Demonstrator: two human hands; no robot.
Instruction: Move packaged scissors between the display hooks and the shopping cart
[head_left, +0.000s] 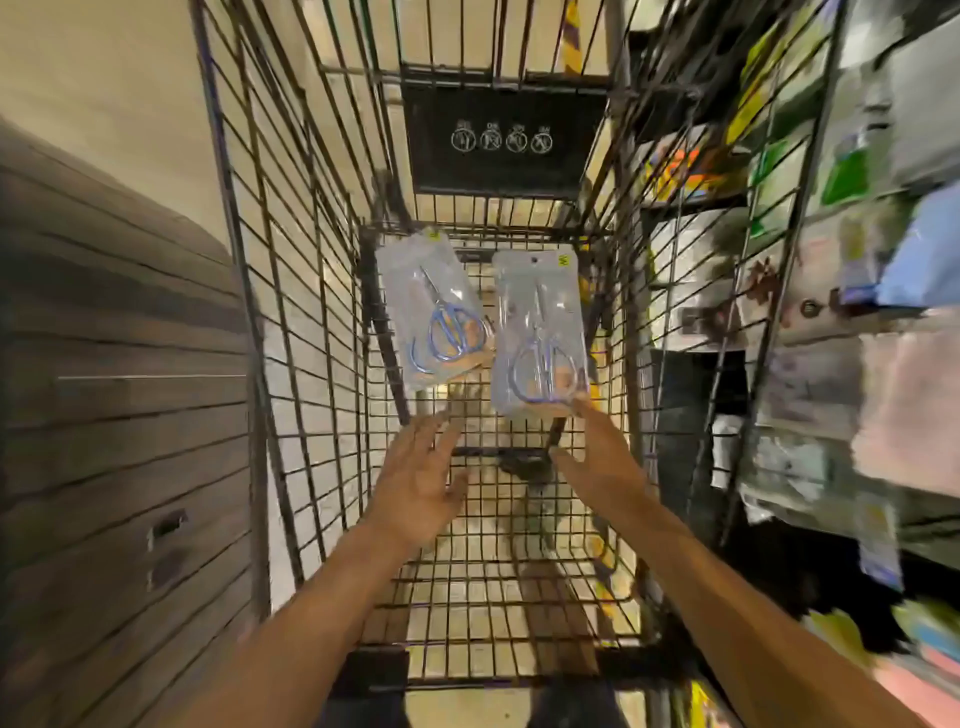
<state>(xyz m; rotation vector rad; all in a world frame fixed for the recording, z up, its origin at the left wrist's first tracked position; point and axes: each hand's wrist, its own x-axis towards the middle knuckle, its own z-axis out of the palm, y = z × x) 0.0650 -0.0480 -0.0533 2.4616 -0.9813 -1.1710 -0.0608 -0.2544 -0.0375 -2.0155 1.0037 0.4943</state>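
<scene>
Inside the wire shopping cart (291, 364), two clear packs of blue-handled scissors are in view. Left scissors pack (432, 310) sits at twelve o'clock from the left hand (418, 480), just apart from its straight, spread fingers. Right scissors pack (540, 333) lies at eleven o'clock from the right hand (602, 462), fingertips at its bottom edge; whether they pinch it, I cannot tell. Two hands, two packs, one cart.

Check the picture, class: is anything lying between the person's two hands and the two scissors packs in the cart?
Nothing visible does. The left hand hovers open just short of the left scissors pack; the right hand reaches the lower edge of the right scissors pack. Only the bare wire floor of the shopping cart lies beneath.
</scene>
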